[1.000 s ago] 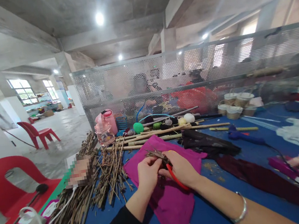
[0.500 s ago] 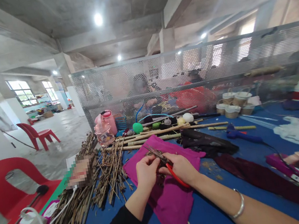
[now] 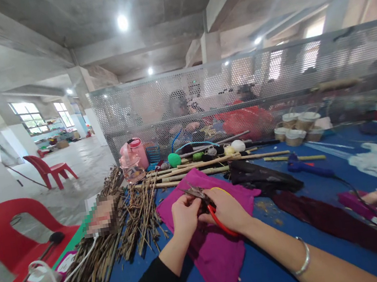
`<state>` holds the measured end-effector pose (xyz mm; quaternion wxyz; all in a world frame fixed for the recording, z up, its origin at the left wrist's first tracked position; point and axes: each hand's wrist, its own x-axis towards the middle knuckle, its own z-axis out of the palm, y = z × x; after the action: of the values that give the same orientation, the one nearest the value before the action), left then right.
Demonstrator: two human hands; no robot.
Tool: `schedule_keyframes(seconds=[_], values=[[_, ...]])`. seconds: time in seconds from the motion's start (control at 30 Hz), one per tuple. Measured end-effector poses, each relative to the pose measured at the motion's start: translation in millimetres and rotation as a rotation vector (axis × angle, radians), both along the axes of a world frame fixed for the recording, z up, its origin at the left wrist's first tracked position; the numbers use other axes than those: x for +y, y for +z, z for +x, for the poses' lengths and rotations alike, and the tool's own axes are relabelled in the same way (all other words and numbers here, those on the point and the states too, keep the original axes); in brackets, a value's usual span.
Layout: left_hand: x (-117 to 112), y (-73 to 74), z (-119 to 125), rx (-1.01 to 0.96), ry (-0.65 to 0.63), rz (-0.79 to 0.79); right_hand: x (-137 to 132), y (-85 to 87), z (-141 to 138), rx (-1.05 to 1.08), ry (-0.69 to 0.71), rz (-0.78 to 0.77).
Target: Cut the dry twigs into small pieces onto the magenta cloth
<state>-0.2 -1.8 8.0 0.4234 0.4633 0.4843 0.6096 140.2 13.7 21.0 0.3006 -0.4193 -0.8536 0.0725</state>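
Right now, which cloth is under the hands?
The magenta cloth, beneath left hand and right hand; black cloth and dark red cloth lie to its right.

I sit in a craft workshop on a bare factory floor: raw concrete ceiling and beams overhead, a perforated metal screen splitting the long blue counter, other people working behind it. Heaps of dry twigs, bamboo sticks, small tubs and a blue glue gun lie about, red plastic chairs stand alongside, and my right hand grips red-handled snips.
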Motion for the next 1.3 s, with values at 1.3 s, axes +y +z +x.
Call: schedule_keyframes(seconds=[1.3], values=[[-9.9,9.5,4.2,0.078,-0.001,0.035,-5.1,-0.2,0.4,0.098,0.077,-0.051]])
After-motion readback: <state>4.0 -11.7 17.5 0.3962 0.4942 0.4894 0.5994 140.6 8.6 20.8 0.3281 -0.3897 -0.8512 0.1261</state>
